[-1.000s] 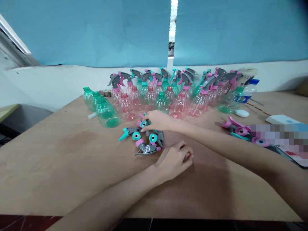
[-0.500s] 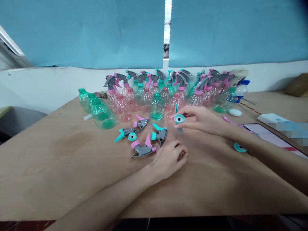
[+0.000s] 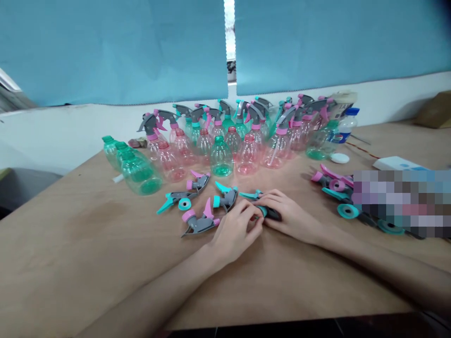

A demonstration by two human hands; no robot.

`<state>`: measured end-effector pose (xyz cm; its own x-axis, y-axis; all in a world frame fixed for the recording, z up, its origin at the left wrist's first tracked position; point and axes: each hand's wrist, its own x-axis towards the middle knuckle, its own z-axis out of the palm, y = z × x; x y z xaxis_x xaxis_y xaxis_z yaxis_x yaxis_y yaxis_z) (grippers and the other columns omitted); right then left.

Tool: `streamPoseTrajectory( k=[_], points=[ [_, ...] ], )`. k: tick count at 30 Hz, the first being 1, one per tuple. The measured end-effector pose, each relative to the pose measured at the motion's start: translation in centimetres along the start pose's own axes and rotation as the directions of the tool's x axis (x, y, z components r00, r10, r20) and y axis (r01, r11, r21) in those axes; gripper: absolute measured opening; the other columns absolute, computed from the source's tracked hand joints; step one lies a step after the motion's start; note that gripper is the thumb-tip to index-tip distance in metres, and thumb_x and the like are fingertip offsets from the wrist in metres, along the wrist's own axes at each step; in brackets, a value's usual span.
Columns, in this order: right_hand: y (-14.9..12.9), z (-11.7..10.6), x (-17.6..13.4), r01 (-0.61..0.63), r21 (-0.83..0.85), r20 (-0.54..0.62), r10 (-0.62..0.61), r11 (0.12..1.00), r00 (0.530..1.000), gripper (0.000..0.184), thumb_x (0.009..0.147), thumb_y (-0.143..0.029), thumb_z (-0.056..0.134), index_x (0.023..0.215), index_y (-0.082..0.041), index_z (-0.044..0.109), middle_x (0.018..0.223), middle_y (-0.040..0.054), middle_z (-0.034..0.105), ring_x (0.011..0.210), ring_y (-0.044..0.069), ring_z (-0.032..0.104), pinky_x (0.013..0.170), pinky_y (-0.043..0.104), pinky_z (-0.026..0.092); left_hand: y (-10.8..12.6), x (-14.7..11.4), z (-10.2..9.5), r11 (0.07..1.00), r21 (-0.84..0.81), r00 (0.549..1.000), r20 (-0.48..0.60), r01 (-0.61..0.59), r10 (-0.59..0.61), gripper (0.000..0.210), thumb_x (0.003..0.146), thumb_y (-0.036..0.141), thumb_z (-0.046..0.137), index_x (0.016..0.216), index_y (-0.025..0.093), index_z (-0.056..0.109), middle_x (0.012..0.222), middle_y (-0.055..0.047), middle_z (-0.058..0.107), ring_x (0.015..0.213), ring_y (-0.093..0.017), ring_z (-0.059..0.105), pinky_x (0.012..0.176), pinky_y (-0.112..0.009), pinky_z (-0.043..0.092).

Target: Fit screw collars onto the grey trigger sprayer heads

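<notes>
One spray head [image 3: 274, 214] is over the bench [image 3: 282, 291]; the right hand [image 3: 289, 217] wraps its body, the left hand [image 3: 235, 229] pinches its collar [image 3: 262, 211]. It seems light and stiff, best held by the body.

Over there, bottles [image 3: 221, 162] crowd the far side of the table [image 3: 105, 272], the wall [image 3: 387, 101] behind them; before them lie spray heads [image 3: 200, 226], and just right of these the left hand [image 3: 237, 231] and right hand [image 3: 291, 218] meet around another head [image 3: 273, 213], with a second heap [image 3: 341, 211] farther right
</notes>
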<state>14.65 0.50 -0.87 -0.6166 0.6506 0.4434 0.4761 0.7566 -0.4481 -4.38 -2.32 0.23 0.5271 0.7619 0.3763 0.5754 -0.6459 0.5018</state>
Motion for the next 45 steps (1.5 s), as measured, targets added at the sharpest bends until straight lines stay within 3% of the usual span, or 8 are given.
streamPoseTrajectory(
  k=[3,8,15,21,30,36,40,45],
  points=[
    [-0.1,0.4,-0.5,-0.014,0.043,-0.07,0.017,0.999,0.997,0.024,0.084,-0.023,0.058,0.108,-0.023,0.059,0.105,0.0066,0.067,0.108,0.024,0.056,0.089,0.045,0.049,0.0,0.1,-0.1,1.0,-0.02,0.999,-0.041,0.014,-0.015,0.009,0.086,0.014,0.048,0.092,0.019,0.054,0.099,-0.004,0.055,0.084,-0.015,0.059,0.079,-0.031,0.051],
    [-0.7,-0.1,-0.8,-0.093,0.155,-0.144,0.116,0.984,0.983,0.025,0.084,-0.03,0.06,0.108,-0.024,0.058,0.107,0.0056,0.067,0.105,0.022,0.06,0.088,0.04,0.051,0.2,0.1,-0.4,0.996,-0.071,0.995,-0.072,0.061,-0.066,0.008,0.088,0.016,0.048,0.093,0.019,0.053,0.098,-0.003,0.054,0.078,-0.013,0.059,0.067,-0.025,0.052],
    [-1.2,-0.4,-0.7,-0.187,0.257,-0.151,0.231,0.948,0.961,0.026,0.081,-0.033,0.064,0.106,-0.025,0.06,0.103,0.0046,0.068,0.097,0.022,0.064,0.082,0.037,0.054,0.6,0.1,-0.6,0.993,-0.089,0.993,-0.081,0.074,-0.081,0.012,0.088,0.015,0.048,0.097,0.02,0.053,0.093,-0.001,0.053,0.07,-0.01,0.055,0.062,-0.023,0.05],
    [-1.2,-0.5,-1.0,-0.176,0.241,-0.17,0.22,0.954,0.961,0.027,0.08,-0.03,0.066,0.106,-0.025,0.06,0.105,0.0038,0.067,0.1,0.021,0.063,0.086,0.037,0.053,0.3,0.0,-0.6,0.996,-0.09,0.997,-0.074,0.006,-0.012,0.019,0.09,0.014,0.047,0.104,0.022,0.057,0.095,-0.002,0.05,0.07,-0.009,0.054,0.061,-0.021,0.048],
    [-1.4,-0.5,-1.2,-0.073,0.141,-0.257,0.108,0.987,0.96,0.028,0.083,-0.024,0.063,0.11,-0.024,0.059,0.111,0.0052,0.066,0.109,0.02,0.058,0.094,0.038,0.05,0.4,-0.2,-0.6,0.998,0.029,0.997,-0.064,-0.052,0.054,0.026,0.088,0.021,0.052,0.114,0.023,0.055,0.096,-0.004,0.05,0.069,-0.011,0.054,0.066,-0.026,0.05],
    [-1.0,-0.1,-1.3,-0.028,0.071,-0.27,0.047,0.997,0.962,0.028,0.082,-0.027,0.065,0.109,-0.024,0.06,0.103,0.0014,0.071,0.099,0.019,0.064,0.104,0.045,0.04,0.4,0.0,-0.9,0.977,0.176,0.988,-0.072,-0.12,0.134,0.023,0.088,0.022,0.052,0.109,0.019,0.058,0.093,-0.005,0.053,0.066,-0.011,0.053,0.059,-0.024,0.049],
    [-0.8,0.1,-1.3,0.022,0.06,-0.28,-0.004,0.998,0.96,0.029,0.08,-0.026,0.067,0.109,-0.023,0.061,0.099,0.001,0.072,0.091,0.017,0.066,0.101,0.044,0.042,0.3,0.4,-1.3,0.932,0.3,0.974,-0.039,-0.203,0.225,0.019,0.088,0.023,0.052,0.105,0.019,0.061,0.091,-0.005,0.056,0.064,-0.011,0.053,0.057,-0.023,0.047],
    [-0.6,0.2,-1.5,0.02,0.059,-0.284,-0.003,0.998,0.959,0.029,0.081,-0.026,0.066,0.109,-0.023,0.062,0.098,0.001,0.072,0.089,0.017,0.066,0.099,0.043,0.044,-0.1,0.3,-1.1,0.944,0.261,0.978,0.011,-0.204,0.208,0.022,0.092,0.027,0.049,0.11,0.02,0.059,0.092,-0.005,0.055,0.067,-0.012,0.054,0.057,-0.024,0.047]
  ],
)
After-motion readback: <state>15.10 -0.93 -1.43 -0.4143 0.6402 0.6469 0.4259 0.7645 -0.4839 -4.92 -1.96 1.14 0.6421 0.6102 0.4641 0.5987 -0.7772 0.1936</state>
